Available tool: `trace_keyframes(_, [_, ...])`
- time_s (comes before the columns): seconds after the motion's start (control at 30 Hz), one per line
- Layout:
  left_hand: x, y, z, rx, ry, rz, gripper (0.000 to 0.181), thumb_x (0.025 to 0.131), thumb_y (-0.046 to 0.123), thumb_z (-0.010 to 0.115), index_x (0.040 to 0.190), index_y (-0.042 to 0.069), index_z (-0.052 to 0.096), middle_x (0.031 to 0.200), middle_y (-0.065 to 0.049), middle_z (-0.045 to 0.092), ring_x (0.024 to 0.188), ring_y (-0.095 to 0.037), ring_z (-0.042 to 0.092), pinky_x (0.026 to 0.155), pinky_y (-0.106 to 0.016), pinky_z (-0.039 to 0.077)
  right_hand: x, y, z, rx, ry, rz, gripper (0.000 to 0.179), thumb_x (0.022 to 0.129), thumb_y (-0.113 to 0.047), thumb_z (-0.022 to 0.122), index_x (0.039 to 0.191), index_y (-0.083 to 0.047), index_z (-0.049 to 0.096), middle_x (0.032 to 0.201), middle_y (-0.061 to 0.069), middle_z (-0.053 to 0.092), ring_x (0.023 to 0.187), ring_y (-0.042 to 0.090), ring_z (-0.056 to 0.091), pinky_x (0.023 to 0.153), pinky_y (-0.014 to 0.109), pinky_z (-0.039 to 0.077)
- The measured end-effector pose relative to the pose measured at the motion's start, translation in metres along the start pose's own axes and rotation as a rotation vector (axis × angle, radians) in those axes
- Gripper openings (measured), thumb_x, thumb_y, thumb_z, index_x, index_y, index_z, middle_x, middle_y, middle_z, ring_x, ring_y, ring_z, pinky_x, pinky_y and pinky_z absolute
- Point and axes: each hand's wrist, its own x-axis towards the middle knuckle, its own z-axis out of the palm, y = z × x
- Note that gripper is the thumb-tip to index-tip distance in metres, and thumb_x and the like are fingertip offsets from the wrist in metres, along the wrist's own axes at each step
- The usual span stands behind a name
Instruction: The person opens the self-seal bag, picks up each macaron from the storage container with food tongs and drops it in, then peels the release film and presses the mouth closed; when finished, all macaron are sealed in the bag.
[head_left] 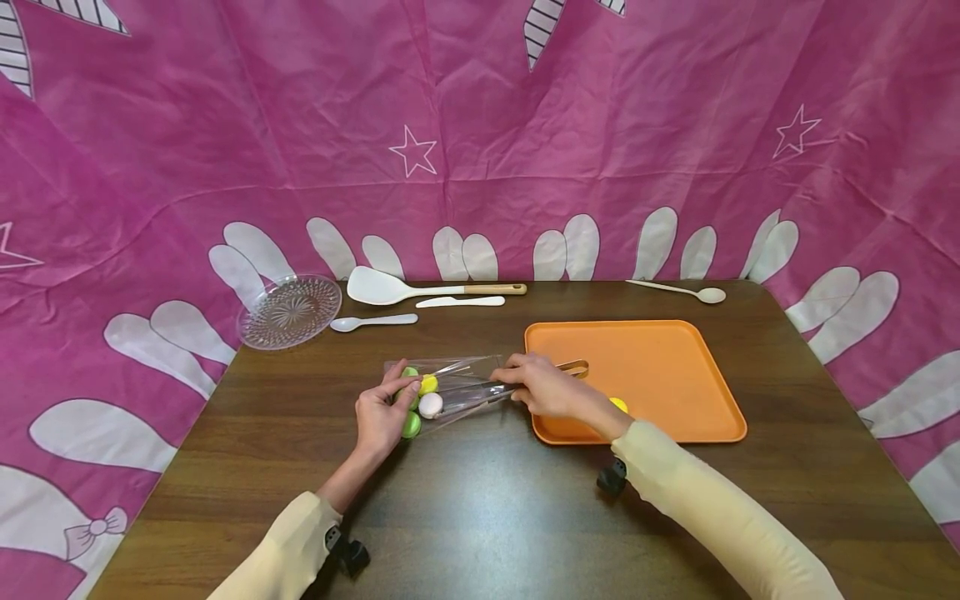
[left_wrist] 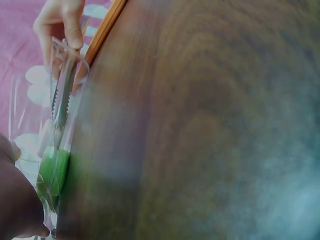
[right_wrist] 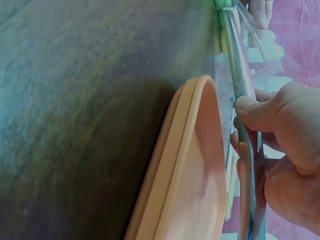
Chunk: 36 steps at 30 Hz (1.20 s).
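A clear plastic bag [head_left: 471, 398] lies on the table with several macarons inside: green macarons [head_left: 411, 425] at the left end, a yellow macaron [head_left: 428, 384] and a white macaron [head_left: 431, 406]. My left hand [head_left: 381, 418] pinches the bag at that left end, beside the green ones. From the right, my right hand [head_left: 543, 387] grips metal tongs [right_wrist: 237, 55] around their middle. The toothed arms of the tongs [left_wrist: 66, 97] reach through the bag's mouth. Whether their tips touch the white macaron, I cannot tell. Another yellow macaron [head_left: 618, 404] sits on the orange tray [head_left: 667, 367], partly hidden by my right forearm.
Behind the bag lie a white spoon [head_left: 375, 322], a white knife [head_left: 460, 302] and a white spatula [head_left: 378, 286] with a wooden handle. A clear patterned plate [head_left: 291, 312] stands at the back left. Another spoon [head_left: 708, 295] lies behind the tray.
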Motion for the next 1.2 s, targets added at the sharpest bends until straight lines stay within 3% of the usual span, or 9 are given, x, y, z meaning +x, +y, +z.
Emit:
trace_keyframes(0.77, [-0.001,-0.001,0.001,-0.002,0.016,0.006,0.007,0.087,-0.006,0.074,0.092,-0.008,0.077,0.126,-0.021,0.064,0.126,-0.033,0.056,0.109,-0.041,0.037,0.003,-0.006,0.005,-0.012,-0.038,0.04,0.04,0.088,0.002,0.073,0.125,-0.011,0.069,0.106,0.007,0.061,0.093,0.027,0.055,0.081,0.04,0.044])
trace_keyframes(1.2, [0.0,-0.003,0.0,-0.009,0.01,0.003,0.007,0.087,-0.006,0.074,0.093,-0.007,0.077,0.127,-0.022,0.064,0.127,-0.032,0.055,0.108,-0.042,0.038,-0.013,0.005,-0.006,0.018,0.005,-0.004,0.043,0.086,0.005,0.073,0.127,-0.007,0.068,0.103,0.007,0.061,0.091,0.023,0.054,0.08,0.04,0.044])
